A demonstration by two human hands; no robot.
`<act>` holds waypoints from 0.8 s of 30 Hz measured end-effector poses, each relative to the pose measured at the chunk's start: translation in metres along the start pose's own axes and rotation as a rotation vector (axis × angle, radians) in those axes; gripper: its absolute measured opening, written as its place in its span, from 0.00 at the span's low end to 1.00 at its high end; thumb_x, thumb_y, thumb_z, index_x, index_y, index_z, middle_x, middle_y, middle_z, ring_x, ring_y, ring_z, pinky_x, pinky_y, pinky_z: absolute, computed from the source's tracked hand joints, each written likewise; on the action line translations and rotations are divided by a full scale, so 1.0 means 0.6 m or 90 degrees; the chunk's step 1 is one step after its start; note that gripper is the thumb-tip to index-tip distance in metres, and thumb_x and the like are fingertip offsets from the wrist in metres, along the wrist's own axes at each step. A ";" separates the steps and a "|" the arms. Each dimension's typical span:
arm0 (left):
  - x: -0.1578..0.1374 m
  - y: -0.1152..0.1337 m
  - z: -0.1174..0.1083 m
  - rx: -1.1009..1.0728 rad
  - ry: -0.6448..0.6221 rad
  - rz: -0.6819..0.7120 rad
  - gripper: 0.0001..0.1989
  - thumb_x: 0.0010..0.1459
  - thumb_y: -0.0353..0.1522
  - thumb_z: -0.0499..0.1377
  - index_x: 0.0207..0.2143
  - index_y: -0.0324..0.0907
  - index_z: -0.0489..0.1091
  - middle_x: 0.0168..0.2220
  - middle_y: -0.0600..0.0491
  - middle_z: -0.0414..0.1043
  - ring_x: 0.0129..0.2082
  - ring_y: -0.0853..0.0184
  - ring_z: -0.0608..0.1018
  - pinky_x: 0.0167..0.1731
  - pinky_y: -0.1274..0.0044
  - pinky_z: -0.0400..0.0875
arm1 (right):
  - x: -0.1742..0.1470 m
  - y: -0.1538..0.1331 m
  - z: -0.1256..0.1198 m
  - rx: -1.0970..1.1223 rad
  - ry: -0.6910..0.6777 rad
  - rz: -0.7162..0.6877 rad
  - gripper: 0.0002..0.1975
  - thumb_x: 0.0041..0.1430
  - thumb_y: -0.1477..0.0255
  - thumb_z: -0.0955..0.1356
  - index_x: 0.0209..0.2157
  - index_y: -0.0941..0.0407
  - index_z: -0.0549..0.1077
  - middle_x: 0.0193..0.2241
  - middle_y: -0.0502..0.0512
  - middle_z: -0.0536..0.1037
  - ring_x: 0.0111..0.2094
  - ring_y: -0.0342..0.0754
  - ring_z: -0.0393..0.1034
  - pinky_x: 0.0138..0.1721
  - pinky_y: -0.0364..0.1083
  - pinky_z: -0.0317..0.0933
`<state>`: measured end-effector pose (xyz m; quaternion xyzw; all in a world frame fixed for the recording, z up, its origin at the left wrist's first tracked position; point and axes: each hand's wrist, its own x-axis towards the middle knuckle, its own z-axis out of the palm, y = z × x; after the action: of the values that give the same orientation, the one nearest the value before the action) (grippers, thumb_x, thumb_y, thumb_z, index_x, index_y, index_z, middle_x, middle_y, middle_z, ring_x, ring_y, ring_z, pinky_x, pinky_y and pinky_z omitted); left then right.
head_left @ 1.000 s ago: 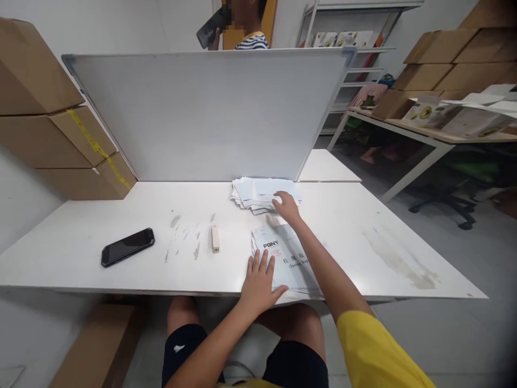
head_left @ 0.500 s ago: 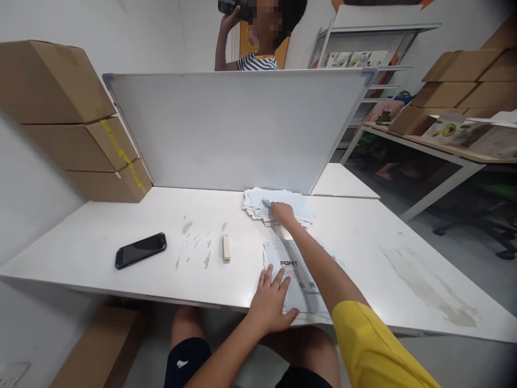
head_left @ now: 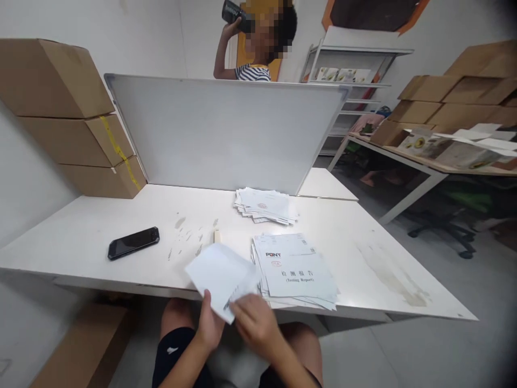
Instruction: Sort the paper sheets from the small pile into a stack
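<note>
Left hand (head_left: 210,326) pinches white paper (head_left: 216,275), thumb on top; right hand (head_left: 255,323) has bunched fingers closed on its near-right edge. Paper's just ahead of both hands; report stack (head_left: 299,269) ahead-right of them.

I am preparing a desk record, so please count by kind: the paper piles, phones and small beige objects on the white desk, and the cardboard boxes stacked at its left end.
Paper piles: 2
Phones: 1
Small beige objects: 1, partly hidden
Stacked cardboard boxes: 3
Total: 7 (held paper not counted)
</note>
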<state>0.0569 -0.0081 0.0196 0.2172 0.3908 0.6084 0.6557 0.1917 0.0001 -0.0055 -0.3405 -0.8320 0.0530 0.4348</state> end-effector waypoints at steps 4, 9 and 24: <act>-0.063 -0.016 -0.048 0.089 0.139 -0.031 0.26 0.39 0.39 0.70 0.43 0.41 0.74 0.39 0.48 0.78 0.46 0.54 0.78 0.51 0.65 0.69 | -0.085 -0.086 0.044 0.149 0.066 0.113 0.19 0.60 0.75 0.61 0.52 0.50 0.69 0.45 0.58 0.75 0.46 0.53 0.70 0.46 0.54 0.67; -0.033 0.072 -0.092 0.356 0.246 0.107 0.21 0.41 0.37 0.70 0.39 0.41 0.74 0.36 0.48 0.78 0.49 0.55 0.76 0.55 0.67 0.66 | -0.047 -0.070 -0.006 0.162 0.154 0.167 0.19 0.58 0.69 0.64 0.52 0.48 0.69 0.51 0.57 0.72 0.53 0.56 0.66 0.54 0.61 0.61; 0.169 0.115 -0.142 0.418 0.192 0.261 0.22 0.36 0.39 0.68 0.33 0.35 0.73 0.34 0.44 0.79 0.37 0.55 0.79 0.41 0.66 0.74 | 0.076 0.027 0.047 0.534 0.345 0.525 0.10 0.54 0.64 0.65 0.37 0.53 0.70 0.34 0.52 0.73 0.39 0.49 0.67 0.43 0.47 0.61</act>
<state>-0.0576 0.0854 -0.0044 0.3967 0.6042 0.5944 0.3525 0.1610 0.0462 0.0024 -0.4347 -0.4019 0.4485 0.6696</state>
